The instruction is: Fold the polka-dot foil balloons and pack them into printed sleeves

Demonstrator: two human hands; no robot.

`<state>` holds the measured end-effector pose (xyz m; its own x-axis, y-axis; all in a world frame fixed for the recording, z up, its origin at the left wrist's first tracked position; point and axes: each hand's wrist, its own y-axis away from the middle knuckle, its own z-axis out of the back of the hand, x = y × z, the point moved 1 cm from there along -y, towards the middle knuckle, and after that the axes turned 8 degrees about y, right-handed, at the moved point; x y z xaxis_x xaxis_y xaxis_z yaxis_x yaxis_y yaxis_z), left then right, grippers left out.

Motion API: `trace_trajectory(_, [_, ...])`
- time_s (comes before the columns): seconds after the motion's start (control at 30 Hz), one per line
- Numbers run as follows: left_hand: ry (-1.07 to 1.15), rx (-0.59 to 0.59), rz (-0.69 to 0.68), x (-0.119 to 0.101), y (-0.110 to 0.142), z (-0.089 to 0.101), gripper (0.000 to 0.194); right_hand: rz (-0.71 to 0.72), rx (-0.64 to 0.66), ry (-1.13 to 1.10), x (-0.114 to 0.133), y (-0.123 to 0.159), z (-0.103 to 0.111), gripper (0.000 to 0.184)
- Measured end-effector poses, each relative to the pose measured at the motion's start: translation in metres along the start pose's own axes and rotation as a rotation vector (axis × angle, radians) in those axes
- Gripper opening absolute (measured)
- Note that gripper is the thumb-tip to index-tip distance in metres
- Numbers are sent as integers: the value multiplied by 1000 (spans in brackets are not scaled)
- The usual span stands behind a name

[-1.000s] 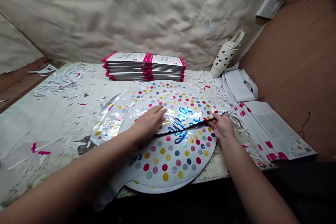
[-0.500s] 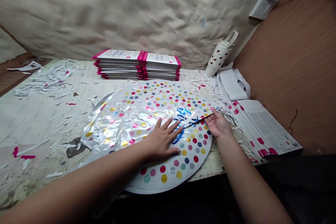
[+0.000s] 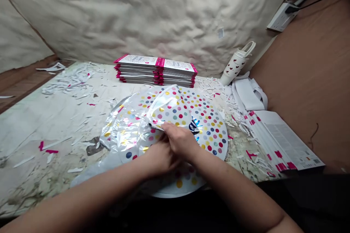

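Flat foil balloons [image 3: 212,123] with coloured dots and blue lettering lie overlapped at the table's front edge. The top balloon [image 3: 176,111] is partly folded over toward the left. My right hand [image 3: 182,142] is closed on its folded edge, thumb on top, near the middle of the pile. Below and partly behind it, my left hand [image 3: 162,156] is on the balloons, its fingers mostly hidden by my right hand.
Stacked pink-and-white printed packs [image 3: 155,69] stand at the back. A white tumbler with hearts [image 3: 236,66] leans at back right, near a white roll of strap [image 3: 248,94] and flat printed cards [image 3: 290,143]. Paper scraps [image 3: 71,80] litter the table [image 3: 104,82].
My right hand has moved left from the balloon's right edge, folding it over. My left hand, earlier flat with fingers spread, is now tucked under the right. The view has shifted slightly.
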<state>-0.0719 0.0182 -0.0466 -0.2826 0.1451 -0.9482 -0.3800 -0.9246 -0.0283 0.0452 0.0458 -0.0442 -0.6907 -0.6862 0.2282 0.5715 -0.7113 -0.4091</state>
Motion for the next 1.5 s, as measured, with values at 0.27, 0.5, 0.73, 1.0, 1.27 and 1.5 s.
trace_trajectory(0.27, [-757, 107, -201, 32, 87, 28, 47, 275, 113, 19, 8, 23, -26, 32])
trace_trajectory(0.5, [-784, -70, -239, 33, 104, 52, 24, 216, 294, -82, 5, 29, -28, 47])
trace_trajectory(0.73, [-941, -24, -411, 34, 96, 54, 35, 204, 368, -137, 11, 29, -22, 44])
trace_trajectory(1.0, [-497, 9, -37, 7, 65, 53, 20, 147, 28, -6, -28, 49, -4, 39])
trace_trajectory(1.27, [-558, 349, -291, -22, -9, 28, 39, 352, -31, 262, -39, 57, -5, 26])
trace_trajectory(1.5, [-1074, 276, -109, 40, -71, 64, 57, 421, -25, 249, -49, 56, -2, 28])
